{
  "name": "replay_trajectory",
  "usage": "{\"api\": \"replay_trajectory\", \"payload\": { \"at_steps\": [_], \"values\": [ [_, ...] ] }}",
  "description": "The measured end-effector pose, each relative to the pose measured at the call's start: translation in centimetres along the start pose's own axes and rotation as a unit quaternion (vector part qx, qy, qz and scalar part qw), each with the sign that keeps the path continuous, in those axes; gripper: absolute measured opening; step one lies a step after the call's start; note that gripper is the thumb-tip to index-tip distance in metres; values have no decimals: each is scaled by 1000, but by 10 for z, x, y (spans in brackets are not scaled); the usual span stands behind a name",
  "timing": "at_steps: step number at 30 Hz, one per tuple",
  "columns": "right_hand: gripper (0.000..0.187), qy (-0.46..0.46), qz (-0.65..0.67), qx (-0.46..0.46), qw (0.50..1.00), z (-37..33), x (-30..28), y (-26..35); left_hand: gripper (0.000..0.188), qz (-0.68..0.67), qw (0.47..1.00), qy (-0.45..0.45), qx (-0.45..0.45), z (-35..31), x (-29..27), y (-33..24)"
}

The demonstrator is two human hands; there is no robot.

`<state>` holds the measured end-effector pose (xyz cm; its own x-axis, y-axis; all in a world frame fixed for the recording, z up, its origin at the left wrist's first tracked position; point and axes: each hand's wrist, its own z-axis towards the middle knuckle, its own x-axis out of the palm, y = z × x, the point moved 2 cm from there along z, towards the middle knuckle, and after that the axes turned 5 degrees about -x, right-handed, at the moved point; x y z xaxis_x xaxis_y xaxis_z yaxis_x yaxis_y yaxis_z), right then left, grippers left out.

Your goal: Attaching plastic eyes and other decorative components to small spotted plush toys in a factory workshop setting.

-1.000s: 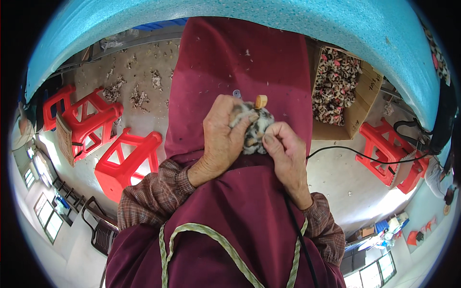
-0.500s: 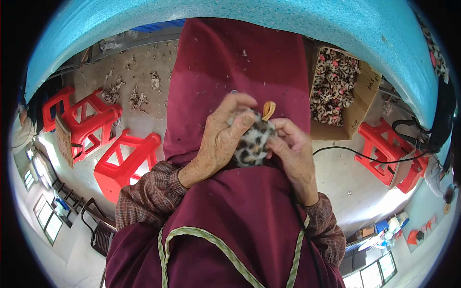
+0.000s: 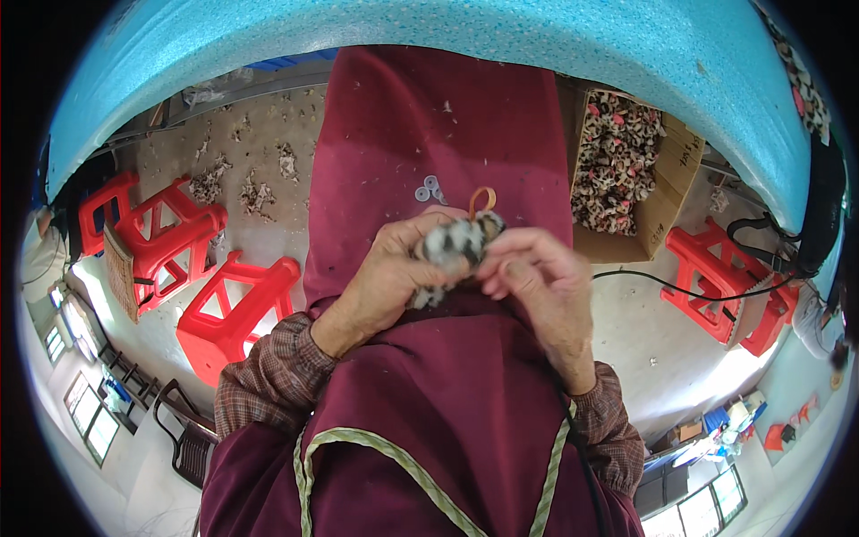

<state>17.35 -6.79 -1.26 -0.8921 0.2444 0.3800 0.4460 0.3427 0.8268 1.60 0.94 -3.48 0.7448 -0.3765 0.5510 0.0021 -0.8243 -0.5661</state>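
Several fingers of the left hand [image 3: 380,277] grip a fluffy grey-white, black-spotted plush piece [image 3: 456,242] over the maroon cloth apron [image 3: 429,385]; fingers of the right hand [image 3: 548,279] curl at the plush piece's right edge, whether pinching it I cannot tell. A thin tan loop [image 3: 492,197] rises from its top. Small pale round discs [image 3: 423,193] lie just beyond it; farther right stands a brown cardboard box [image 3: 677,179].
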Motion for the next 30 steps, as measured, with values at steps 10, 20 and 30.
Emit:
{"api": "replay_trajectory", "payload": {
  "at_steps": [10,20,30],
  "values": [
    [25,-65,-48,22,997,15,-10,-4,33,-205,969,22,-138,-2,1,-2],
    [17,-79,-48,16,996,12,-6,-2,31,-206,966,-6,-154,-4,5,2],
    [17,-87,-47,-5,995,10,-6,1,30,-248,954,24,-169,-2,16,-7]
  ]
}}
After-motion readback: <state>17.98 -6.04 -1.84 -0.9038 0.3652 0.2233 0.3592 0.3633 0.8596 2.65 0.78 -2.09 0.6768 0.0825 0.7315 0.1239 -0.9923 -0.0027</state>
